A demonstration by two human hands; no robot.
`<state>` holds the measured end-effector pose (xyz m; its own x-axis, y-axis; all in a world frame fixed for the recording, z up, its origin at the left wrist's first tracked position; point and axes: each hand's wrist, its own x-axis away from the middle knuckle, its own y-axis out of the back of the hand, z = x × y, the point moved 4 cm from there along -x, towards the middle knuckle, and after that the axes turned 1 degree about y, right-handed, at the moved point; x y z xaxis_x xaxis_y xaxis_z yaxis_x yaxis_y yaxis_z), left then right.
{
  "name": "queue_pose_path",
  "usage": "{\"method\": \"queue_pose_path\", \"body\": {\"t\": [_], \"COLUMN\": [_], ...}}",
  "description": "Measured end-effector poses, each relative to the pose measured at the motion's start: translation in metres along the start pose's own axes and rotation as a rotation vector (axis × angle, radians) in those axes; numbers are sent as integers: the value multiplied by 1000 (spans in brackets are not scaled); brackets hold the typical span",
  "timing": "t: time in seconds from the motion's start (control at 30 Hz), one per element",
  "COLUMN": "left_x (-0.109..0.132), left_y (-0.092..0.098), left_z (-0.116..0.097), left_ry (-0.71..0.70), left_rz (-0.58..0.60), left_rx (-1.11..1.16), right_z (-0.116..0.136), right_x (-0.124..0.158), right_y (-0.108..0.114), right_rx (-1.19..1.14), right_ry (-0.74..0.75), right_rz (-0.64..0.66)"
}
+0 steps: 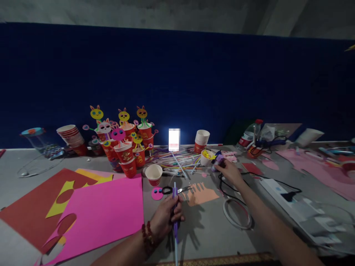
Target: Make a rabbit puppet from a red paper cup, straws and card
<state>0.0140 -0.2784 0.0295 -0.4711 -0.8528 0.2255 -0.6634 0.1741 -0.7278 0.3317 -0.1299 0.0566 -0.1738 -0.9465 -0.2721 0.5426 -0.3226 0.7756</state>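
Observation:
My left hand [166,212], with a red bead bracelet at its wrist, is closed around a purple pipe cleaner [175,231] and a long pale stick running alongside it. Just beyond it lie black-handled scissors [167,190], partly hidden, next to a pink paper disc with eyes [157,193]. To the right, my right hand [229,172] grips what looks like a purple glue stick [217,162] near a small cup of yellow pieces [206,157]. Between the hands is a cut sheet of peach paper [202,194]. A single paper cup [154,174] stands upright left of the scissors.
Red cups with paper animal faces [124,147] cluster at the back left. Pink paper [111,210] covers the left front. Loose pipe cleaners [177,160] lie behind the hands, below a bright screen [174,139]. At right are a tape roll [237,214] and power strip [280,194].

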Motion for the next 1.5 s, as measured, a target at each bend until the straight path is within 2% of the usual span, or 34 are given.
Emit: {"method": "queue_pose_path", "body": {"t": [0.37,1.13,1.27,1.43,1.5], "left_x": [2,2,1,-1,0], "left_y": [-2,-3,-1,1,1], "left_z": [1,1,1,3,4], "left_ry": [18,28,28,27,40], "left_rz": [27,21,11,5,5], "left_rx": [17,12,24,33,35], "right_z": [-2,7,2,1,4], "right_x": [17,23,31,56,69], "right_y": [-1,-9,-3,15,20], "right_rx": [45,246,254,210,184], "right_ry": [38,83,124,160,155], "right_rz": [49,78,63,-65,-78]}}
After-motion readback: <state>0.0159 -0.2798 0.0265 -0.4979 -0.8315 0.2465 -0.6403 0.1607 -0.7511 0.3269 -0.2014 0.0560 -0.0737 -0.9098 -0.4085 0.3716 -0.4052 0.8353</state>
